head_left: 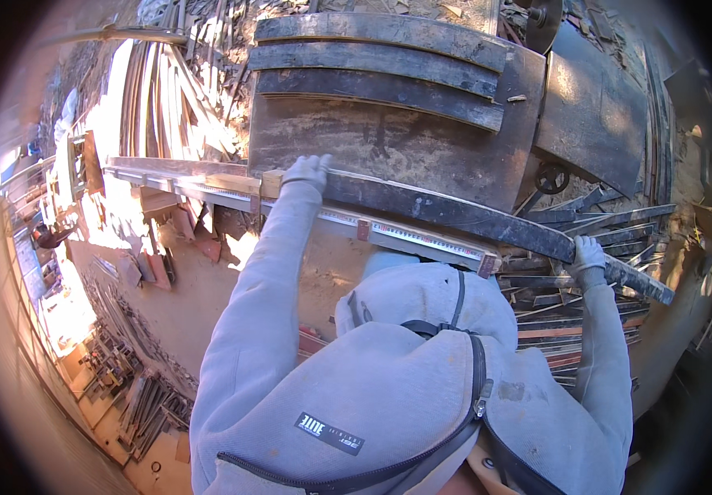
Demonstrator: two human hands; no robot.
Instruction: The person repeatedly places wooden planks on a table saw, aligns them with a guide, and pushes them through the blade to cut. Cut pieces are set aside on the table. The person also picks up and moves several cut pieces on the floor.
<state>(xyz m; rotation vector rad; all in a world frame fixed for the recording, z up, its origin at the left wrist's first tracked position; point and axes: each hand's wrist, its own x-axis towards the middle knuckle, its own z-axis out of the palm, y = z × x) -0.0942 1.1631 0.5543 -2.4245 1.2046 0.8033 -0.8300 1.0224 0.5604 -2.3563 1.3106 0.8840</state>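
Note:
A long dark plank (455, 216) lies along the near edge of a steel machine table (323, 136), its right end reaching past the table. My left hand (306, 172), in a pale glove, is closed over the plank's left end, next to a small light wood block (272, 183). Farther along, my right hand (588, 254), also gloved, grips the plank near its right end. A rail with a measuring scale (405, 233) runs just on my side of the plank. Three dark boards (376, 62) rest side by side at the table's far part.
A round saw blade (544, 25) stands at the far right of the table, with a handwheel (551, 177) below. Dark planks (620, 239) are piled at the right. Long sunlit strips (153, 99) lie at the far left, and stacked offcuts (153, 412) at the lower left.

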